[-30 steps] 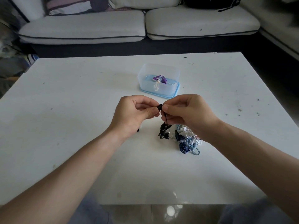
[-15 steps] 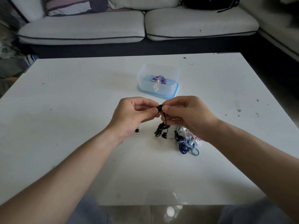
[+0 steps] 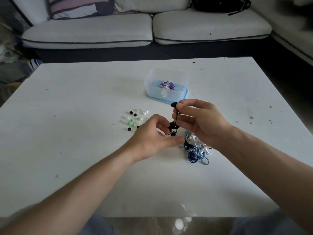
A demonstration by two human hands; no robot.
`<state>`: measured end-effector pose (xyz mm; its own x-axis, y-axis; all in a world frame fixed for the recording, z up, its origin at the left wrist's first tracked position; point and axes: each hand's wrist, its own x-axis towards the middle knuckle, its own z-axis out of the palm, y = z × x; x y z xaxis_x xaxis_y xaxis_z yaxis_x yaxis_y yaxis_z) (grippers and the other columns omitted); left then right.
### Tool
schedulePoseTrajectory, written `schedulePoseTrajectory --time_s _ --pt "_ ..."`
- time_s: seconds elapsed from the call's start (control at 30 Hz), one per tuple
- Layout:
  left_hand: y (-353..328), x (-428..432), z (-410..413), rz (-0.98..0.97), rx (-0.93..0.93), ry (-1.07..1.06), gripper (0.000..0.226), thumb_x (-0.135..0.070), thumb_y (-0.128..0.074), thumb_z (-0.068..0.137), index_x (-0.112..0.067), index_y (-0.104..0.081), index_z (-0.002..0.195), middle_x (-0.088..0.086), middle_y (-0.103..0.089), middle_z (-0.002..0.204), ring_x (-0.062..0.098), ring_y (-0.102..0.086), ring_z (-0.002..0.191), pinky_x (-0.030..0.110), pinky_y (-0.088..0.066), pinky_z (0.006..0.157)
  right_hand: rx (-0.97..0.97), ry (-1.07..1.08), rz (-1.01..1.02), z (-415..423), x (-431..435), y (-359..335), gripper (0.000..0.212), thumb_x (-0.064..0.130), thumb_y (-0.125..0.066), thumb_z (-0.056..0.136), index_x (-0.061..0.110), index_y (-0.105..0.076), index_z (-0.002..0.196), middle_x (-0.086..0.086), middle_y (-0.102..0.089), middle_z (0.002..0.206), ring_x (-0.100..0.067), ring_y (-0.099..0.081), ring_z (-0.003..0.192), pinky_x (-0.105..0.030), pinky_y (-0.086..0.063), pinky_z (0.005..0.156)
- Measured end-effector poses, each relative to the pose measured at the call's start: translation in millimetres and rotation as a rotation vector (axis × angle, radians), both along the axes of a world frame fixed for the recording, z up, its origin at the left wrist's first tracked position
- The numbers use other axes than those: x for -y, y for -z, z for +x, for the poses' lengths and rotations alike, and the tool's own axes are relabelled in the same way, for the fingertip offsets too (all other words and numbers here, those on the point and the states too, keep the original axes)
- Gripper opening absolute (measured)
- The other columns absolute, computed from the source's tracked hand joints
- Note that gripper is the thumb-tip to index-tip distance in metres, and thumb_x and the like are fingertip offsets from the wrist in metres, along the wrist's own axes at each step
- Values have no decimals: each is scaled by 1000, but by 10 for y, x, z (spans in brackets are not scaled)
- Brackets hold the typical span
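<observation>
Step in hand, as I read it: fitting tips to the black earphone (image 3: 173, 128), one bud capped and the second up next.

- Right hand (image 3: 199, 122): thumb and forefinger pinched on the cord just under the bud (image 3: 174, 104), raised above the bench (image 3: 84, 150). The bud sticks out past the fingertips and looks to have a black tip on.
- The rest of the earphone hangs straight down from that pinch as a small knotted bundle, clear of the bench.
- Left hand (image 3: 152, 138): lower and just left of the right, fingers curled round the bundle, thumb under it. Can't tell if it grips or only touches.
- Loose tips (image 3: 133, 119), black, white and green, are scattered on the bench just beyond the left hand.
- Pile (image 3: 194, 150) of blue and white earphones sits on the bench under the right wrist.
- Box (image 3: 169, 73), further back, holds a purple set.

Next move, my call: left hand digs the second bud out of the bundle, then picks a black tip. The bundle is tight, so pull gently while the right hand holds its pinch.
</observation>
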<state>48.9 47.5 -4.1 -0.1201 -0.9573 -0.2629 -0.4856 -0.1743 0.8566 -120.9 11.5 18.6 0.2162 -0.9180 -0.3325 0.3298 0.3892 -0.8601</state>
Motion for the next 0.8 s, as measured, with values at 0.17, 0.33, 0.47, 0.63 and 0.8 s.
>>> schedulePoseTrajectory --time_s 0.17,0.33,0.47,0.63,0.8 --pt "46 -35 -110 -105 4 -46 39 -35 -84 74 -23 -53 95 -9 -64 97 11 -69 77 36 -55 78 101 3 21 0 13 5 24 1 -69 87 4 -60 109 -11 -70 82 -28 -72 83 -30 -60 73" --pt "78 25 -67 -83 -140 -119 13 -17 -76 82 -17 -64 85 1 -72 83 28 -72 72 50 -59 78 142 2 28 -9 32 22 30 -4 -64 89 6 -61 118 -9 -69 78 -27 -72 84 -32 -61 77" --pt "12 30 9 7 -280 -181 20 -12 -76 83 -9 -62 97 10 -74 84 24 -73 69 33 -61 69 103 -12 22 -33 73 30 24 -7 -60 92 5 -67 112 -8 -67 77 -23 -71 79 -30 -60 79" --pt "-85 78 127 217 -631 -344 10 -8 -71 85 -8 -62 86 10 -69 80 20 -69 69 21 -57 62 5 5 71 -42 114 95 16 -8 -66 88 0 -65 101 -12 -64 80 -25 -72 79 -31 -62 77" --pt "-110 130 253 268 -752 -397 4 -1 -68 84 -5 -67 84 4 -70 78 15 -71 72 21 -59 72 -147 -50 0 34 89 179 22 -5 -76 80 1 -60 94 -12 -71 80 -28 -74 83 -31 -61 75"
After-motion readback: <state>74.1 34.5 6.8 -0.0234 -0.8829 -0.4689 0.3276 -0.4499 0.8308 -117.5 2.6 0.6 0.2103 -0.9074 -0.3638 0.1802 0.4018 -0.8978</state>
